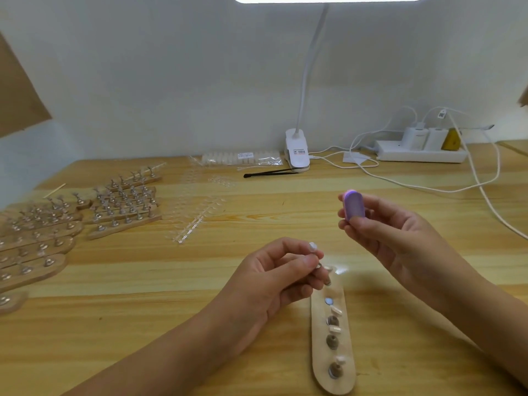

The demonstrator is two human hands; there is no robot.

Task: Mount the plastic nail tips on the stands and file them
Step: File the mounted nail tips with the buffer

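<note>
Two hands are raised over the wooden table (148,281) in the head view, a clear gap between them. The left hand (274,278) pinches a small metal stand (324,277) in curled fingertips, with a plastic nail tip (313,247) on its upper end. The right hand (400,238), up and to the right of it, grips a purple file block (354,205) between thumb and fingers, its rounded end upward, apart from the tip.

Just below the left fingertips a wooden strip (320,358) runs toward the near edge. It carries three more stands (333,341) with tips and one bare metal disc (329,301).

Well left of the left hand lie rows of stand strips (123,210) and clear tip racks (194,215), with a broad band of open wood between. Beyond the right hand a white cable (428,190) loops across the table, and another runs down its right side.
</note>
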